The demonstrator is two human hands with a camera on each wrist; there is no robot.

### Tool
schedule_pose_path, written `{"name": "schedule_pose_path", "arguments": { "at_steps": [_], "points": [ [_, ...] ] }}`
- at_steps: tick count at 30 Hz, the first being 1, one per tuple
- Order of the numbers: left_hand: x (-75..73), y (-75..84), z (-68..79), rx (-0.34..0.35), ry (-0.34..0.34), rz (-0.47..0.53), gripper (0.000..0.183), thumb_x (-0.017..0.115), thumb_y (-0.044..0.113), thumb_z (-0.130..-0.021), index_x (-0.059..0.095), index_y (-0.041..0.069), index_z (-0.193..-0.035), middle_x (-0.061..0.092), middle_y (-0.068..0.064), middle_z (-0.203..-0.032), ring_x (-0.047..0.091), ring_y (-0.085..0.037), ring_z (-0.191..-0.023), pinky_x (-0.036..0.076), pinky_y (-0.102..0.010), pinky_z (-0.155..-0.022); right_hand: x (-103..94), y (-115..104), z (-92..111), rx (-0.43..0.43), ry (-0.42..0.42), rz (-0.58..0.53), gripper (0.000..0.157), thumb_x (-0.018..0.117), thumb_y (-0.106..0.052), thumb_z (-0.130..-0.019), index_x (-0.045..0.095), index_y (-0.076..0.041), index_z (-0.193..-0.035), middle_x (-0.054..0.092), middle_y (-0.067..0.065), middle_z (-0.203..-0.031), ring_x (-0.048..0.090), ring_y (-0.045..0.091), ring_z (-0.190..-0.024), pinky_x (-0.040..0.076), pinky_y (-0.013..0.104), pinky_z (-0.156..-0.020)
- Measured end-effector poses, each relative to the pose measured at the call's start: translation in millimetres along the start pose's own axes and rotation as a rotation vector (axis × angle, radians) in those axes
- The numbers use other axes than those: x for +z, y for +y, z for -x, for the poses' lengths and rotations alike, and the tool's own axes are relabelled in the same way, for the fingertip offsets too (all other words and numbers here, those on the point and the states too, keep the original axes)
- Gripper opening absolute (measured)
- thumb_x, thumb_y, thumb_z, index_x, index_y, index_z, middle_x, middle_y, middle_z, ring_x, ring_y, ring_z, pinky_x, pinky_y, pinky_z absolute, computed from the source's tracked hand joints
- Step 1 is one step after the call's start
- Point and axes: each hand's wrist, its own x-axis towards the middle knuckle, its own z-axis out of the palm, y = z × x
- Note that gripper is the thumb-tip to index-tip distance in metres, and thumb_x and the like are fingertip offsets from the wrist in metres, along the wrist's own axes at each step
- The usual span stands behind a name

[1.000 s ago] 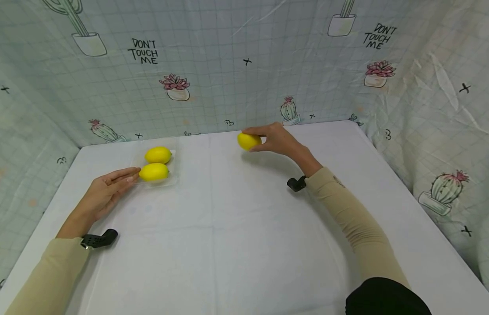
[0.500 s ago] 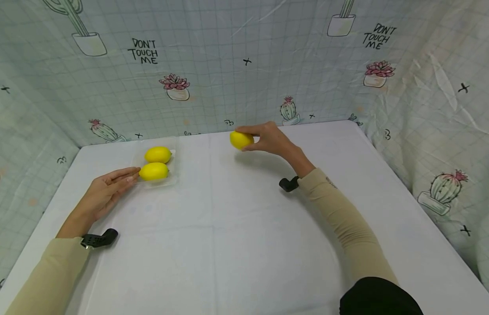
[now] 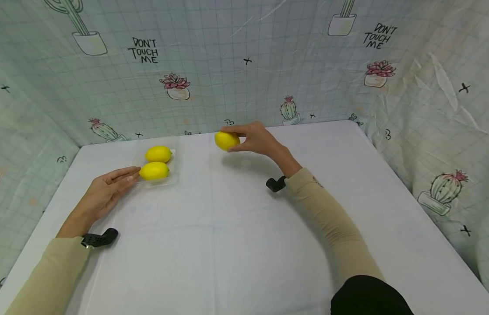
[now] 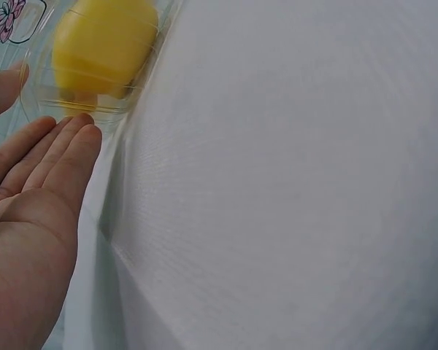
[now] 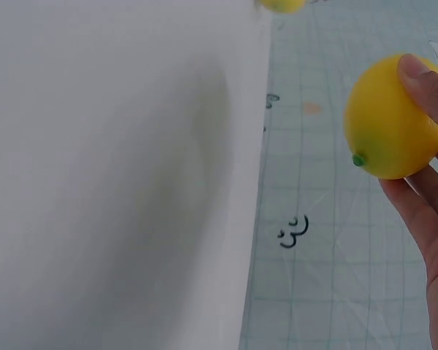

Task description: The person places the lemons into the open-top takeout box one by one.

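Note:
My right hand (image 3: 258, 141) pinches a yellow lemon (image 3: 226, 141) between thumb and fingers, raised over the back of the table with a shadow below. The right wrist view shows this lemon (image 5: 394, 120) with its green tip facing down and left. Two more lemons lie in a clear plastic tray (image 3: 174, 176) at the back left: a rear lemon (image 3: 158, 154) and a front lemon (image 3: 154, 171). My left hand (image 3: 106, 192) has its fingers extended, with the fingertips right at the tray's near left edge. In the left wrist view these fingertips (image 4: 87, 131) meet the tray's clear wall.
A white cloth covers the table (image 3: 212, 245). Behind it and on both sides hangs a patterned curtain (image 3: 236, 83) with cactus drawings. Black bands with small devices sit on both wrists, the left band (image 3: 100, 238) and the right band (image 3: 276, 183).
My right hand has carried the lemon leftward along the back of the table, nearer the tray. The left hand, the tray and its two lemons have stayed in place.

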Motion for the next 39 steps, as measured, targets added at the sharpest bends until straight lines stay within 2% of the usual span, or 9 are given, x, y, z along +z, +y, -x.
{"name": "schedule_pose_path", "arguments": {
  "at_steps": [4, 11, 16, 19, 25, 32, 39],
  "points": [
    [-0.7, -0.8, 0.5, -0.003, 0.0, 0.005, 0.06, 0.056, 0.0, -0.103, 0.03, -0.002, -0.157, 0.061, 0.006, -0.137, 0.061, -0.005, -0.124, 0.049, -0.025, -0.104, 9.0, -7, -10, 0.022, -0.015, -0.06, 0.058, 0.088, -0.023, -0.082, 0.068, -0.013, -0.135, 0.071, 0.002, -0.128, 0.07, 0.015, -0.11, 0.058, 0.024, -0.095],
    [0.0, 0.5, 2.3, -0.025, 0.031, -0.018, 0.057, 0.059, 0.003, -0.102, 0.038, 0.002, -0.155, 0.063, 0.008, -0.135, 0.062, -0.004, -0.123, 0.049, -0.024, -0.104, 24.3, -20, -28, 0.017, -0.101, -0.139, 0.058, 0.086, -0.021, -0.083, 0.065, -0.008, -0.136, 0.065, 0.004, -0.137, 0.065, 0.015, -0.119, 0.056, 0.022, -0.098],
    [-1.3, 0.4, 4.4, -0.03, 0.025, 0.0, 0.062, 0.058, 0.003, -0.103, 0.029, -0.002, -0.158, 0.062, 0.007, -0.136, 0.061, -0.004, -0.123, 0.049, -0.025, -0.105, 33.8, -32, -44, 0.0, -0.159, -0.151, 0.058, 0.085, -0.023, -0.085, 0.064, -0.007, -0.136, 0.064, 0.005, -0.138, 0.062, 0.014, -0.121, 0.054, 0.019, -0.099],
    [-1.7, 0.5, 4.8, -0.039, 0.046, -0.024, 0.064, 0.059, 0.005, -0.103, 0.028, -0.002, -0.158, 0.062, 0.008, -0.136, 0.061, -0.003, -0.123, 0.05, -0.024, -0.104, 40.5, -38, -55, -0.022, -0.183, -0.186, 0.057, 0.085, -0.02, -0.085, 0.063, -0.005, -0.135, 0.064, 0.005, -0.136, 0.061, 0.013, -0.121, 0.054, 0.019, -0.099],
    [-1.6, 0.4, 4.5, -0.046, 0.067, -0.056, 0.061, 0.061, 0.007, -0.102, 0.034, 0.0, -0.156, 0.062, 0.009, -0.136, 0.06, -0.003, -0.124, 0.049, -0.024, -0.105, 57.2, -50, -82, -0.034, -0.245, -0.255, 0.057, 0.084, -0.014, -0.085, 0.059, -0.004, -0.135, 0.06, 0.006, -0.133, 0.058, 0.013, -0.121, 0.053, 0.018, -0.1],
    [-1.2, 1.5, 1.7, -0.033, 0.047, -0.079, 0.06, 0.059, 0.007, -0.103, 0.033, -0.002, -0.156, 0.061, 0.007, -0.138, 0.06, -0.003, -0.125, 0.048, -0.024, -0.106, 71.6, -65, -119, 0.01, -0.384, -0.168, 0.062, 0.082, -0.019, -0.087, 0.057, -0.01, -0.143, 0.053, 0.004, -0.138, 0.053, 0.012, -0.121, 0.051, 0.014, -0.099],
    [0.0, 4.8, -1.1, -0.033, 0.032, -0.089, 0.058, 0.059, 0.006, -0.103, 0.034, -0.002, -0.156, 0.06, 0.007, -0.139, 0.058, -0.003, -0.127, 0.047, -0.024, -0.107, 82.1, -68, -153, 0.025, -0.469, -0.117, 0.06, 0.083, -0.022, -0.088, 0.058, -0.01, -0.141, 0.053, 0.004, -0.139, 0.054, 0.014, -0.124, 0.049, 0.015, -0.101]
  ]
}}
